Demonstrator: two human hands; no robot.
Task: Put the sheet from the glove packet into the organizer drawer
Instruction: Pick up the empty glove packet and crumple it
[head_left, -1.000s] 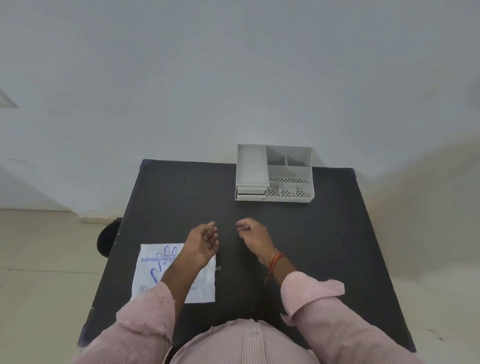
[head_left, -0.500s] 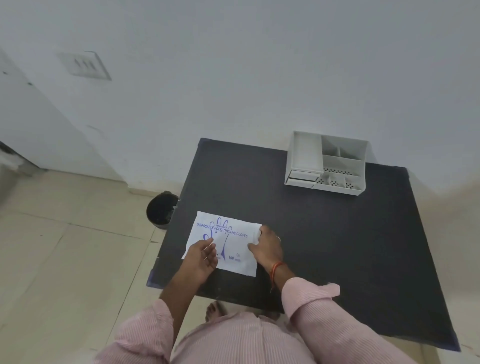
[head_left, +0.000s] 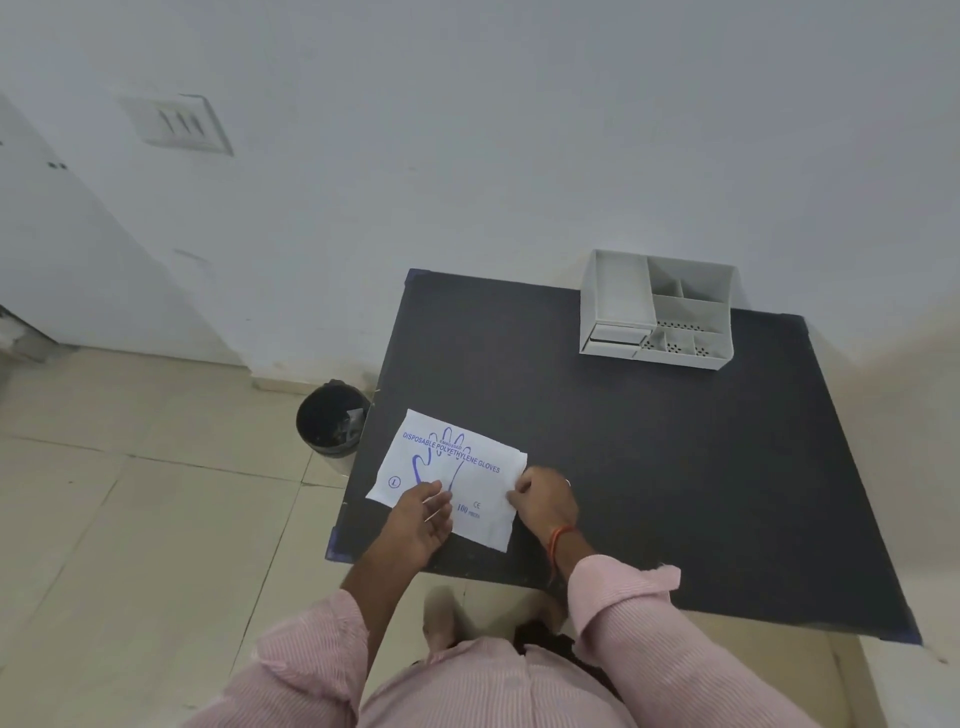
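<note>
A white glove packet (head_left: 457, 462) with blue print lies flat near the left front corner of the black table (head_left: 649, 441). My left hand (head_left: 421, 519) rests on the packet's near left part with fingers spread. My right hand (head_left: 545, 501) pinches the packet's right edge. The grey organizer (head_left: 657, 312) stands at the table's far edge against the wall, well away from both hands. Its small drawers (head_left: 615, 335) sit at its front left and look pushed in. No loose sheet shows outside the packet.
A black waste bin (head_left: 332, 418) stands on the tiled floor just left of the table. A white wall rises behind the table, with a switch plate (head_left: 179, 124) high on the left. My foot (head_left: 441, 618) shows under the table's near edge.
The view swung left and down. Both hands went from hovering mid-table to the packet: the left now rests on it, the right grips its right edge.
</note>
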